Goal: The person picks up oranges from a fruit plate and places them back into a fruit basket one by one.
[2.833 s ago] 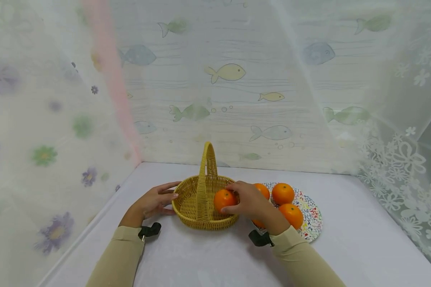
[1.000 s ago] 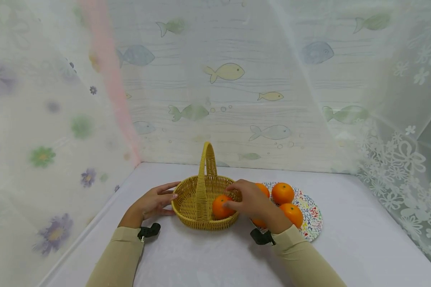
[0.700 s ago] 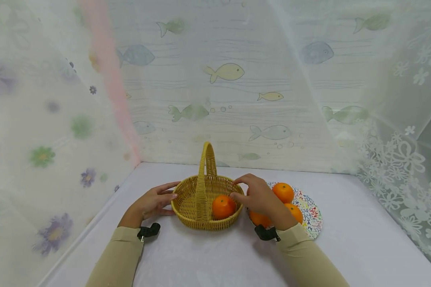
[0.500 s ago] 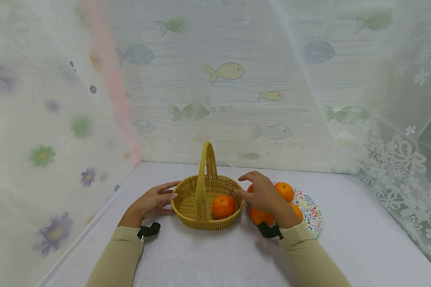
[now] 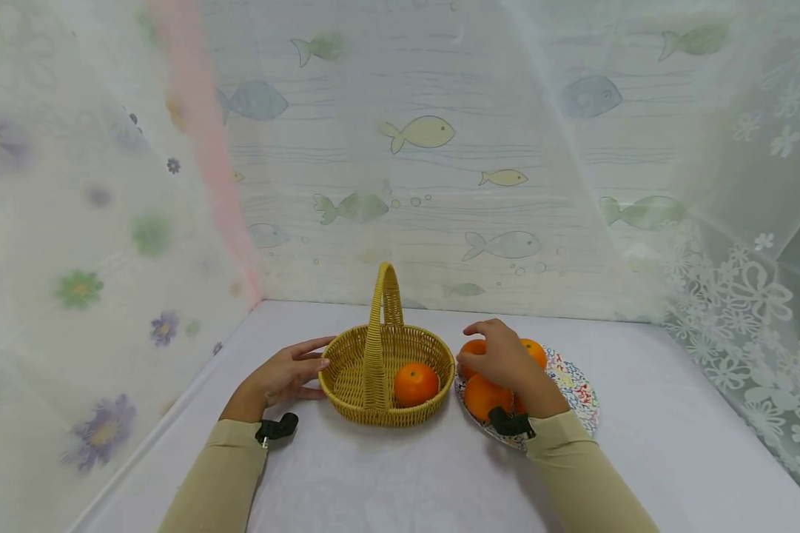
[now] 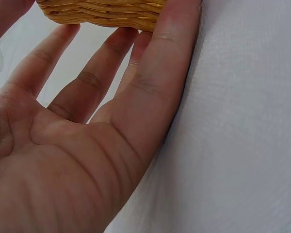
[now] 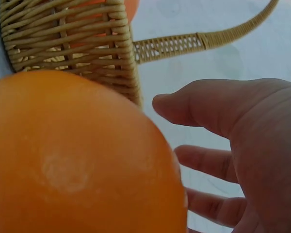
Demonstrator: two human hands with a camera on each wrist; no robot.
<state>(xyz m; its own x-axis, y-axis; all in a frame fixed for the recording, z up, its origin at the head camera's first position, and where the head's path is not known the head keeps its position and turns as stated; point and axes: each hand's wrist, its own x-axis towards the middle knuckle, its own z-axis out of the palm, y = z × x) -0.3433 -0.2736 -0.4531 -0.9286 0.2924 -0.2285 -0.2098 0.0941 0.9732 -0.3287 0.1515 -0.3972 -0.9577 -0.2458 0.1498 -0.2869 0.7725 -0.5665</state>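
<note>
A yellow woven basket (image 5: 400, 419) with a tall arched handle (image 5: 375, 348) stands on the table. One orange (image 5: 416, 385) lies in its right half. My left hand (image 5: 281, 379) is at the basket's left end; in the left wrist view its extended fingers (image 6: 94, 80) touch the woven side. Over a patterned round plate (image 5: 581, 392) to the right, my right hand (image 5: 506, 360) hovers with thumb and fingers apart, holding nothing. Several oranges sit on that plate, some partly covered by the hand. A large near orange (image 7: 82, 155) fills much of the right wrist view, beside the fingers.
A white cloth covers the table (image 5: 386, 481). Behind it hangs a pale curtain (image 5: 413, 185) printed with fish, and a flowered curtain (image 5: 106, 296) runs along the left. Each wrist wears a black camera strap (image 5: 277, 428).
The right hand lowered an orange into the basket's right half, let go of it and moved right over the plate. The left hand stayed at the basket's left end.
</note>
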